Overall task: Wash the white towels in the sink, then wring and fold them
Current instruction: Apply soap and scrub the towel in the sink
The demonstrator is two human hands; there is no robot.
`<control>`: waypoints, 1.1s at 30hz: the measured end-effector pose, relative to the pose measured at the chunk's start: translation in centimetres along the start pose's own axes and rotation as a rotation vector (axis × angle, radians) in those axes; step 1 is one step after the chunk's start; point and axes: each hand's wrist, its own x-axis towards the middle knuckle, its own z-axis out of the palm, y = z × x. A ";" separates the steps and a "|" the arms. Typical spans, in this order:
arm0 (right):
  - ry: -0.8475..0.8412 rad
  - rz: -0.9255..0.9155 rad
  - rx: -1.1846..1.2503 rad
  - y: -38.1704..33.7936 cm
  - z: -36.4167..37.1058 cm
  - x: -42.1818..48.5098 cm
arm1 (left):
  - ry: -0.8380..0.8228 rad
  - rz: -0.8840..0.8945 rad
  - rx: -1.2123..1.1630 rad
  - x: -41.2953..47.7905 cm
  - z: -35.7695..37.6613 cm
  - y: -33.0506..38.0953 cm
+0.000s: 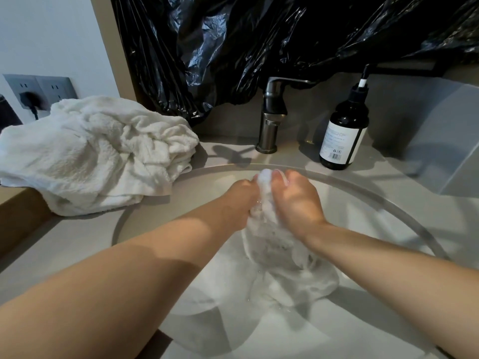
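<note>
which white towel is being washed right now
The wet towel in the sink, gripped by the left hand and right hand; the towel pile lies untouched on the counter.

Towel pile [98, 154] crowds the sink's [388, 203] left rim; faucet [272, 117] and bottle [344, 130] block behind.

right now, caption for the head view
Left hand and right hand grip a wet white towel in the sink, towel pile alongside
</note>
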 end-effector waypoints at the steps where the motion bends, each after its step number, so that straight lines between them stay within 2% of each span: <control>1: 0.000 0.019 0.001 0.0 0.1 0.2 | -0.010 0.011 -0.003 0.1 -0.1 0.0; 4: 0.015 0.105 -0.029 1.0 -1.0 1.8 | -0.117 0.005 -0.061 -0.5 -0.8 0.4; 6: -0.140 0.197 -0.291 2.2 -2.0 3.0 | -0.158 -0.029 0.016 -0.6 -1.3 0.6; 8: -0.319 0.305 -0.636 2.7 -2.6 3.3 | -0.158 -0.058 0.280 0.0 -1.9 0.2; 10: -0.405 0.288 -0.802 2.7 -3.0 3.2 | -0.153 -0.095 0.574 0.4 -2.5 -0.4; 13: -0.402 0.171 -0.951 2.9 -3.3 2.6 | -0.135 -0.130 0.867 0.7 -4.0 -1.0; 17: -0.431 0.112 -1.198 3.6 -3.8 2.5 | -0.134 -0.074 1.634 -0.4 -5.3 -0.3; 19: -0.406 0.001 -1.237 3.2 -4.0 2.3 | -0.157 -0.056 1.753 -0.5 -5.0 -0.3; 21: -0.374 -0.221 -1.130 3.3 -3.3 2.1 | -0.131 0.013 1.693 0.2 -4.9 -0.4; 22: -0.423 -0.298 -1.016 3.4 -2.6 1.6 | -0.103 0.035 1.614 0.5 -4.9 -0.4; 24: -0.638 -0.326 -0.869 3.7 -0.9 0.2 | -0.047 0.070 1.367 0.8 -5.0 -0.4; 26: -0.804 -0.336 -1.016 3.8 0.6 -0.6 | -0.062 0.077 1.012 0.9 -4.7 -0.4; 28: -0.782 -0.354 -1.082 3.7 0.6 -0.2 | -0.112 0.041 0.591 0.7 -4.4 -0.1; 30: -0.704 -0.297 -1.002 3.0 -0.5 0.8 | -0.119 -0.004 0.226 0.5 -4.4 0.3; 33: -0.621 -0.173 -1.083 2.0 -3.0 1.6 | -0.072 -0.057 -0.037 0.1 -4.4 1.2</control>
